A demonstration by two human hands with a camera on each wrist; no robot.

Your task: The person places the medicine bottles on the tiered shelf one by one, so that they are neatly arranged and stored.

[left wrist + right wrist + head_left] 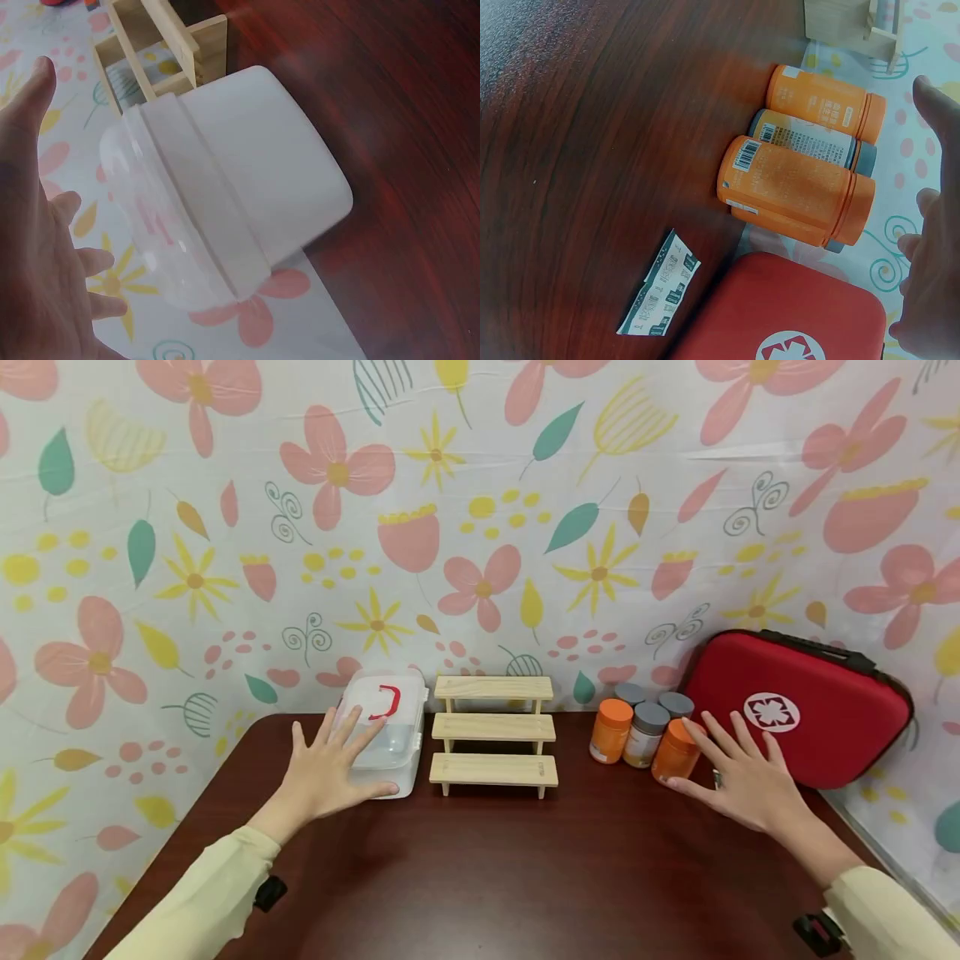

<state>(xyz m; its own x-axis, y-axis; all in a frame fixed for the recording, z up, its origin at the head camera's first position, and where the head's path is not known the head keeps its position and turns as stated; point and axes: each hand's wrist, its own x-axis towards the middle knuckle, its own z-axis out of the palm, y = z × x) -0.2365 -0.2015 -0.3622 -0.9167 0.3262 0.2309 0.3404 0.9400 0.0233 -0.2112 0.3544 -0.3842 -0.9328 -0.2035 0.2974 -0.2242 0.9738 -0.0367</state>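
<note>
My left hand [326,777] hovers with spread fingers in front of a white plastic box [393,781] that has a clear lid and red handle. The left wrist view shows the same hand [34,202] apart from the box [262,157]. On the other side, my right hand [753,785] is spread near several bottles, among them an orange one [611,731] and a grey-capped one [647,733]. It covers part of another orange bottle [672,756]. From the right wrist, that hand [937,255] holds nothing and stays off the bottles.
Between the hands stands a three-step wooden rack [493,768]. A red zip case [810,710] with a white emblem leans at the back right. A printed white-and-green packet strip [662,289] lies beside it on the dark wooden table [487,877]. Flowered cloth [480,527] hangs behind.
</note>
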